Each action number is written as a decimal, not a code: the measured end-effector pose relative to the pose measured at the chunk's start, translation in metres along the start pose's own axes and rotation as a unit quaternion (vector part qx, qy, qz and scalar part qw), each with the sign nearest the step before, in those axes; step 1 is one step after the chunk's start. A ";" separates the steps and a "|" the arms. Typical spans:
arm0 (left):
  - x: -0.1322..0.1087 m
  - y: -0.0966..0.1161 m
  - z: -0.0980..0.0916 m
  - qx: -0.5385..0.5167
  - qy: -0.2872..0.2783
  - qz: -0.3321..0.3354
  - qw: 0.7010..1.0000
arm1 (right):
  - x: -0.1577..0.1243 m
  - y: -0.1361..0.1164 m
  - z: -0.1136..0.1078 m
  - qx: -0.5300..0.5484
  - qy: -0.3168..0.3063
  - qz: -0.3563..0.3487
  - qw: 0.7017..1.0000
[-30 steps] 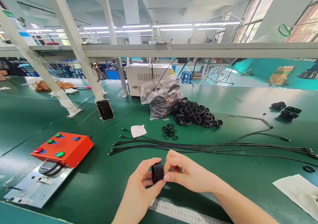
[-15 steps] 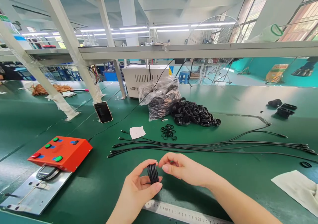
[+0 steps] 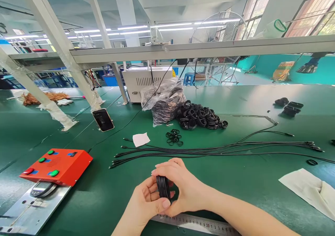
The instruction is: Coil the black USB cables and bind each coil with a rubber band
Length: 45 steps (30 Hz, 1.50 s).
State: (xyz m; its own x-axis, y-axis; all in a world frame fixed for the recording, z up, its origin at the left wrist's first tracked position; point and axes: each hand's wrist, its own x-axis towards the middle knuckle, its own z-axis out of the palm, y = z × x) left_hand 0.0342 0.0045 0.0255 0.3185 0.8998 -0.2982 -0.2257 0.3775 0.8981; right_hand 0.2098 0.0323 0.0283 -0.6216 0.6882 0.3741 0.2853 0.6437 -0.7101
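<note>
Pinching a black cable coil upright between both hands, close in at the near side of a green bench mat. The left hand is palm up, its fingers curled under and beside the coil. The right hand is closed down over the top, fingers wrapped across, so neither hand is open and part of the coil is hidden. The coil looks held clear of the mat, just beyond a steel ruler lying along the near edge.

To the left sit an orange box with red, green and blue buttons and a digital gauge on a metal plate. To the right are a crumpled white cloth and one small black ring.

Further out, several loose black cables lie unwound across the mat. Past them are a white paper scrap, a cluster of small black rings and a large heap of black coils, so plenty looks wound and a handful of cables is not.

A clear plastic bag stuffed with black items sits behind the heap. Further back are a phone, a white machine housing and a floor fan.
</note>
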 end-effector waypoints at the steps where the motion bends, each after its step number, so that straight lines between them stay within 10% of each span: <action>1: -0.001 0.001 0.001 0.004 0.007 -0.001 1.000 | 0.001 0.001 0.001 -0.010 0.013 -0.017 1.000; 11: -0.004 0.001 0.001 0.015 0.019 -0.004 1.000 | 0.000 -0.001 0.006 -0.043 0.016 -0.029 0.999; 20: -0.012 -0.003 -0.012 -0.150 -0.121 -0.019 0.981 | -0.006 -0.009 -0.005 0.169 -0.028 0.099 0.980; 35: -0.003 -0.008 0.004 0.014 0.063 0.048 0.997 | -0.007 -0.012 0.002 -0.030 -0.023 0.117 0.992; 45: -0.009 -0.002 -0.005 -0.024 0.006 0.043 0.999 | -0.010 -0.034 -0.027 0.068 -0.022 0.167 0.983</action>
State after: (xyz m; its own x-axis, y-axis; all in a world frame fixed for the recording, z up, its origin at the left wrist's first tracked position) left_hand 0.0270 -0.0034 0.0245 0.2846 0.9320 -0.2243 -0.2957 0.3079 0.9043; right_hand 0.2266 0.0127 0.0645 -0.5416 0.8366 0.0823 0.3804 0.3312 -0.8635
